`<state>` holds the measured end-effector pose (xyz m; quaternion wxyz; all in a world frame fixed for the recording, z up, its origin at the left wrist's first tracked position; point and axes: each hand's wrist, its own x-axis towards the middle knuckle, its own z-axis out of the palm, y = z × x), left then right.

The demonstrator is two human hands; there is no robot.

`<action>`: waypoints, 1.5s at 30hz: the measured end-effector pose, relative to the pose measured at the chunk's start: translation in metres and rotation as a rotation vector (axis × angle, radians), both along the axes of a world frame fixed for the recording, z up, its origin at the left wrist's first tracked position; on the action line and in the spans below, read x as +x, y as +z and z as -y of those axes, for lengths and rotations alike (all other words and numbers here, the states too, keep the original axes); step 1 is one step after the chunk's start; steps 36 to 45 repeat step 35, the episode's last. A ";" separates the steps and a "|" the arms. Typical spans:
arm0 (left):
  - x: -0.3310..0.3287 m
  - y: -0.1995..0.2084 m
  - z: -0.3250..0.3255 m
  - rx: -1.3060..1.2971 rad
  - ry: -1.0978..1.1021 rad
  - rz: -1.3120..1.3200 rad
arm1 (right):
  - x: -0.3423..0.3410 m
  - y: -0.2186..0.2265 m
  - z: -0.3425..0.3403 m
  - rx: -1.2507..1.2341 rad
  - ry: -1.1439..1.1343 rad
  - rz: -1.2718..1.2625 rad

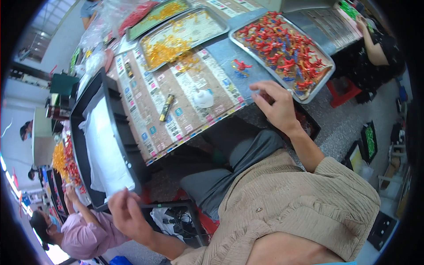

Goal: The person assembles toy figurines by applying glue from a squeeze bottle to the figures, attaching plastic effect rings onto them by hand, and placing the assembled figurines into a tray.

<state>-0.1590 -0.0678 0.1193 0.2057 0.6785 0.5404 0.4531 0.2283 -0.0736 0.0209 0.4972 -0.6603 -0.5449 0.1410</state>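
Note:
My left hand (129,217) is raised beside the near end of a black plastic tray (126,128); its fingers are loosely bent and slightly blurred, with nothing seen in them. A white sheet (102,145) lines that tray. Over the table's right front edge hovers my right hand (279,106), thumb and forefinger apart, nothing visible between them. Just beyond it, a small red, blue and yellow plastic figure (241,66) lies on the blue-grey surface. To its right, a metal tray (326,81) is heaped with many similar red and blue figures (282,48).
Yellow translucent pieces (165,51) fill part of another metal tray (216,22) and spill past its edge. A glue-like tube (167,107) and a white rounded item (203,98) lie on the table (145,128). Co-workers sit at left (86,236) and right (382,53).

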 end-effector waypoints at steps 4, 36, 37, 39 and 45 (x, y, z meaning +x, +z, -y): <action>-0.044 0.004 -0.072 -0.098 0.032 -0.371 | -0.011 0.001 0.020 -0.098 0.162 -0.149; -0.125 -0.037 -0.198 -0.209 -0.045 -0.115 | -0.030 -0.016 0.033 -0.164 0.429 -0.199; -0.125 -0.037 -0.198 -0.209 -0.045 -0.115 | -0.030 -0.016 0.033 -0.164 0.429 -0.199; -0.125 -0.037 -0.198 -0.209 -0.045 -0.115 | -0.030 -0.016 0.033 -0.164 0.429 -0.199; -0.125 -0.037 -0.198 -0.209 -0.045 -0.115 | -0.030 -0.016 0.033 -0.164 0.429 -0.199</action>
